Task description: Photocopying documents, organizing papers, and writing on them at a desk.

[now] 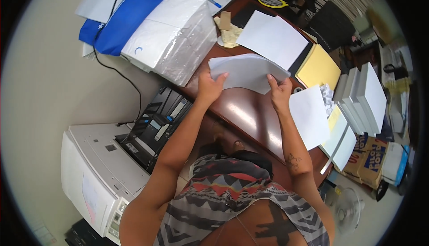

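Gripping a sheaf of white paper [248,72] at both near corners, the person holds it just above the brown desk [250,114], roughly mid-desk and a little to the far side. The left hand [210,86] is closed on the sheaf's left corner, thumb on top. The right hand [279,90] pinches the right corner, fingers curled over the edge.

Right of that hand, a single white sheet [309,116] lies on the desk, hanging over its near edge. Beyond the sheaf, loose white sheets [273,38] rest on a dark folder, and a yellow pad [318,69] sits just right of them. Further right, stacked reams of paper [364,96] line the desk's end, with crumpled paper [326,95] between them and the pad.

To the left, a plastic-wrapped white bundle [172,33] overhangs the desk's corner, a blue bag [123,18] lying against its far-left side. Down on the near left, a white printer [100,170] stands on the floor, and a black paper tray [156,125] stands between it and the desk.
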`<state>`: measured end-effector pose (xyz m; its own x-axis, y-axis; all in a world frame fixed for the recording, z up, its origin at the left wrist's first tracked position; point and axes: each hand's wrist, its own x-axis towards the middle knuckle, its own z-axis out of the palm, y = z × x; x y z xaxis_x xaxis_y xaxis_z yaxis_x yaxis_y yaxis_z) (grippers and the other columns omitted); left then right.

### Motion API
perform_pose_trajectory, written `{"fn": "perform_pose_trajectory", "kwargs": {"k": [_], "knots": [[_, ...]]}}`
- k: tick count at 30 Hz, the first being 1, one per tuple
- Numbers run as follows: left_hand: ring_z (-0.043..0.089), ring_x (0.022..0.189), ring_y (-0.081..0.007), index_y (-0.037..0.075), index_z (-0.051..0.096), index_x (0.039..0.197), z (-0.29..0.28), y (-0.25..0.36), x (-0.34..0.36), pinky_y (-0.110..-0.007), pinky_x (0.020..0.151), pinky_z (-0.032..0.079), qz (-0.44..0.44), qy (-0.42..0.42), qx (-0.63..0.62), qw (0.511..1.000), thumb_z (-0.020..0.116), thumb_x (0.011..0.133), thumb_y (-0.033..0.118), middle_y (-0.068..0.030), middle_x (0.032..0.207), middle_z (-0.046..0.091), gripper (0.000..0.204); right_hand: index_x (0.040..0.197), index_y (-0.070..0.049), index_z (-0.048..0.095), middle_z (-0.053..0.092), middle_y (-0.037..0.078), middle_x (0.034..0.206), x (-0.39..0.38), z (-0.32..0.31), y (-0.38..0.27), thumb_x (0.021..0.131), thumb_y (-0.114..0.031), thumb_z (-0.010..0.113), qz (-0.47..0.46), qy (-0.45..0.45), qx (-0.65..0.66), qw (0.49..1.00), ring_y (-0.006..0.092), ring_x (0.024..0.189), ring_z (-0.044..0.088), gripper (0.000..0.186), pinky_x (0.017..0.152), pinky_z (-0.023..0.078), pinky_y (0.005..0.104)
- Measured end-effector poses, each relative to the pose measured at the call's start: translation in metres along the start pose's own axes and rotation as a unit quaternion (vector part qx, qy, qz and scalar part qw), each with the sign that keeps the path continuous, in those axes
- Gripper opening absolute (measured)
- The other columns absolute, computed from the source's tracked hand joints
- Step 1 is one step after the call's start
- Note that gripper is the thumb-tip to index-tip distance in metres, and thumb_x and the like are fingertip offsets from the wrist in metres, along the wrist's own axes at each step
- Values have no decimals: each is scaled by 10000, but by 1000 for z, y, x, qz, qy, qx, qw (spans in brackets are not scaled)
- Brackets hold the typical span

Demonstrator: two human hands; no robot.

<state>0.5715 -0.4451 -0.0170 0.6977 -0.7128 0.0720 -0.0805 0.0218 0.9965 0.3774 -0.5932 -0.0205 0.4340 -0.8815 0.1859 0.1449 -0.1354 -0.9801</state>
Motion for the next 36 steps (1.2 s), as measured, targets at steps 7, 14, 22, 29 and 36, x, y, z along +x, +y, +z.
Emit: {"fn": "perform_pose_trajectory", "kwargs": {"k": [7,14,22,29,36], "knots": [[672,968,-186,-24,588,1191,-10,-32,9,-315,851,537,80,7,-23,996,800,801,32,-107,1060,689,447,1126,-25,597,664,51,1008,1,0,-9,875,-75,748,-23,-44,-20,999,140,943,613,297,862,497,299],[655,991,-186,-42,640,1129,3,-11,0,-315,884,509,73,-3,-60,996,738,871,55,-120,1058,694,292,1138,-6,599,660,71,1070,-4,2,-19,899,-9,686,-57,12,14,998,135,1007,591,254,921,463,300],[673,916,-191,-35,658,1107,1,-25,-9,-333,836,528,58,26,24,998,753,864,72,-114,1025,706,283,1231,5,563,640,86,1139,-21,3,-11,914,6,657,-31,8,28,999,158,1084,583,330,979,445,309],[656,1007,-195,-76,651,1149,5,-20,-2,-337,907,510,111,-47,-30,992,776,850,63,-139,1106,694,353,1259,-3,554,651,82,1139,-34,-1,-11,910,26,640,-79,26,-28,996,139,1060,591,361,948,460,293],[632,1061,-233,-71,639,1182,4,-33,-11,-348,982,470,31,-48,49,997,780,835,53,-150,1158,676,395,1101,36,591,674,149,923,-34,2,-28,930,-36,630,-48,86,42,994,144,867,635,190,772,530,318]]}}
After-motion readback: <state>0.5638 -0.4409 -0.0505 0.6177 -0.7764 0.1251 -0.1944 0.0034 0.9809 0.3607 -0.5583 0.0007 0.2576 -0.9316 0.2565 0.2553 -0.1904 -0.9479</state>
